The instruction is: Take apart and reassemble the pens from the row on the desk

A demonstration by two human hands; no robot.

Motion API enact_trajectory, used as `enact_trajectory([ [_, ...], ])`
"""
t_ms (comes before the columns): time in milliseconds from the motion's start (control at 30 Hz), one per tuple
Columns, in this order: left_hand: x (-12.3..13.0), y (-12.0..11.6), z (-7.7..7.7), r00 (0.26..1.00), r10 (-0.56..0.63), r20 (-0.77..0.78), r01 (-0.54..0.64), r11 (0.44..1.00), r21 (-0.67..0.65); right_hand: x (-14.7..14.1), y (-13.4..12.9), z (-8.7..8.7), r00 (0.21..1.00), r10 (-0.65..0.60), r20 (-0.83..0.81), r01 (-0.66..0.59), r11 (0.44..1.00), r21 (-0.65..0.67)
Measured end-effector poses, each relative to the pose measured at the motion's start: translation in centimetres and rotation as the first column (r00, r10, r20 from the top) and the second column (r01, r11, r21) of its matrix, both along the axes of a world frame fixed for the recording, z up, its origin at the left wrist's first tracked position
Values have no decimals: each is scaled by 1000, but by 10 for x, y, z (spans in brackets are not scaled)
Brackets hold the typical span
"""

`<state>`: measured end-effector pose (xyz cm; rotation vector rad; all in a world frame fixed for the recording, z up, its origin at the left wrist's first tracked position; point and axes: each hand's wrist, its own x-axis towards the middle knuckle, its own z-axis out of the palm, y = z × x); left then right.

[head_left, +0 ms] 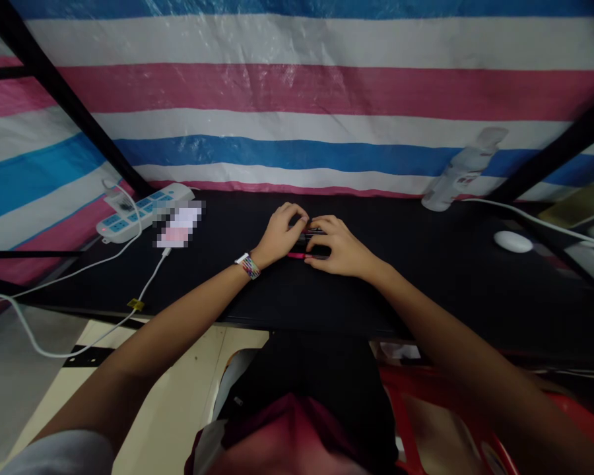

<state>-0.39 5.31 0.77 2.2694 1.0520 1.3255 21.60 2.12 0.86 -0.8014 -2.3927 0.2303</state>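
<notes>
Several slim pen-like sticks lie close together on the black tabletop between my hands; one pink stick (297, 255) is nearest me, with darker sticks (315, 231) behind it. My left hand (281, 229) is bent at their left end, thumb and forefinger pinched together, and what sits between them is too small to make out. From the other side, my right hand (340, 247) curls over the sticks, its thumb by the pink one and its fingertips at the dark ones. Both hands hide much of the sticks. A multicoloured band (249, 265) circles my left wrist.
To the left are a white power strip (146, 212) and a phone-like item (179, 227) on a white cable (153, 274). A clear bottle (450, 178) and a white mouse-like object (513, 241) stand right. The striped sheet (297, 89) closes off the back of the black table (426, 284).
</notes>
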Motion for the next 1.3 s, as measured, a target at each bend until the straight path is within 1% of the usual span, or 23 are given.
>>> enact_trajectory([
  [100,0,-3,2,999,-24,-32,24,1000,4,0,0,5,997,48,-64,-48,999,0],
  [167,1,-4,4,996,-82,19,82,996,-31,2,1,10,987,35,-154,-35,999,4],
  [200,1,-5,4,992,-112,56,115,992,-53,4,1,13,980,4,-199,-3,1000,1],
  [267,2,-7,6,981,-152,118,164,982,-97,9,2,19,960,-109,-259,109,994,-11],
  [333,3,-8,7,975,-166,146,185,974,-128,14,2,22,940,-219,-263,225,974,-7],
  [433,4,-8,8,973,-156,167,178,976,-124,18,5,22,905,-340,-255,354,935,6],
  [500,3,-6,7,977,-126,174,143,986,-90,18,9,19,865,-397,-307,404,914,-43],
  [533,2,-4,7,978,-108,177,123,990,-75,17,11,18,840,-416,-348,409,907,-95],
  [600,0,-1,7,981,-71,180,82,995,-55,16,14,17,797,-432,-422,364,901,-235],
  [667,-3,1,7,983,-38,181,45,998,-36,14,18,16,774,-420,-475,256,893,-371],
  [733,-5,3,7,982,-10,187,14,1000,-19,14,20,17,754,-400,-522,141,874,-466],
  [800,-6,5,7,978,9,211,-3,1000,-27,15,22,18,714,-408,-570,49,840,-540],
  [900,-8,8,7,962,29,272,-7,997,-82,17,24,19,639,-468,-610,-61,759,-648],
  [967,-8,10,6,951,42,305,-6,993,-119,18,24,20,598,-503,-624,-112,718,-687],
  [1000,-8,11,6,948,48,314,-7,991,-131,19,24,20,583,-512,-631,-127,710,-693],
  [1100,-8,13,4,948,56,313,-13,990,-139,19,24,19,563,-511,-650,-143,714,-685],
  [1200,-8,12,4,962,51,268,-15,990,-137,18,25,16,554,-503,-664,-154,721,-675],
  [1300,-9,11,4,976,42,212,-17,993,-118,18,26,14,534,-503,-679,-185,715,-675],
])
